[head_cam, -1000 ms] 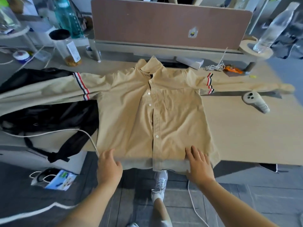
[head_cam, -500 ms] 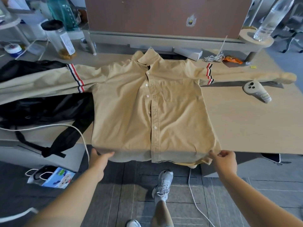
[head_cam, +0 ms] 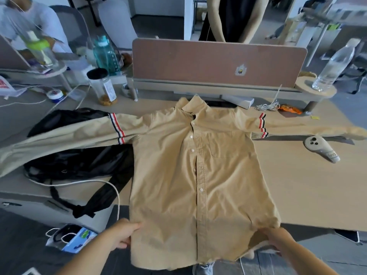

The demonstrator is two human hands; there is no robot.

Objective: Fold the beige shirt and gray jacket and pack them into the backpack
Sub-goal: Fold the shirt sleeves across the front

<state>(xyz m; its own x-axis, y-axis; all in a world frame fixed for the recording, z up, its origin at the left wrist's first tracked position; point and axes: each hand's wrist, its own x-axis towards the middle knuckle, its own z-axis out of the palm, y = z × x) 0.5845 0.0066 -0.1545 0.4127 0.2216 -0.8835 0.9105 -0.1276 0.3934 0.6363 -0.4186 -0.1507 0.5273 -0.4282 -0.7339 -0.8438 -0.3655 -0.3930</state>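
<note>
Left hand (head_cam: 124,235) pinches the near-left hem of the beige shirt (head_cam: 190,175). Right hand (head_cam: 278,240) grips the near-right hem corner. The shirt lies front up and buttoned on the tabletop (head_cam: 301,187), its hem hanging over the near edge. The sleeves, with striped bands, are spread left and right. The left sleeve crosses the black backpack (head_cam: 79,165).

The beige shirt (head_cam: 178,175) lies front up on the table (head_cam: 307,195), collar toward 12 o'clock, sleeves spread to 9 and 3 o'clock, hem hanging off the near edge at 6 o'clock. The left hand (head_cam: 123,235) grips the hem's side at 7 o'clock, and the right hand (head_cam: 278,238) grips the opposite corner at 5 o'clock. A black backpack (head_cam: 79,165) lies under the 9 o'clock sleeve.
</note>
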